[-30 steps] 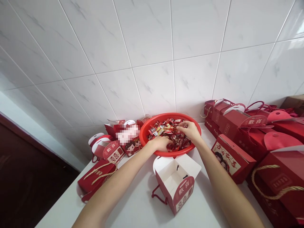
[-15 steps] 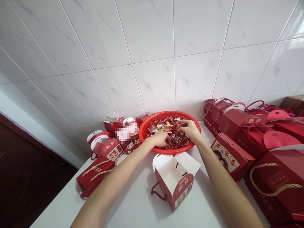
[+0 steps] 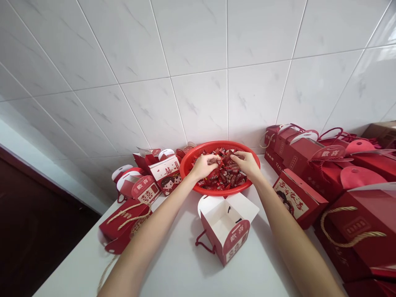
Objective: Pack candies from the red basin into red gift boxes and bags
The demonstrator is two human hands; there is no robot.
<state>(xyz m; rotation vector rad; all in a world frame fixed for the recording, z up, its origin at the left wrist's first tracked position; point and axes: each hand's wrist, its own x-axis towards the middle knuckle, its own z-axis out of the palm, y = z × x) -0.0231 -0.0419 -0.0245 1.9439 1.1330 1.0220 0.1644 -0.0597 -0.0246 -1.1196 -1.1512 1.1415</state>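
A red plastic basket [image 3: 187,165] full of wrapped candies [image 3: 227,176], mostly red, stands by the wall. Over its left half, my left hand [image 3: 204,167] has its fingers pinched on a small red wrapped candy. My right hand [image 3: 246,163] reaches over the right rim, thumb and fingers closed on a dark red wrapped candy [image 3: 229,157]. The two hands are a short way apart. In front of the basket sits a red gift box [image 3: 221,231] with its flaps spread. Its white inside shows, and a dark red cord handle hangs at its left.
Several gift boxes with gold rope handles, including a red box [image 3: 123,225], stand at the left. More red boxes [image 3: 318,161] are piled along the right, with a tilted box [image 3: 298,198] nearest the basket. White tiles [image 3: 201,107] back the white table [image 3: 182,255].
My left hand has lifted from the candies and turned, its fingers now pinched together. My right hand has drawn slightly toward the left hand with a dark red candy. The view has shifted slightly.
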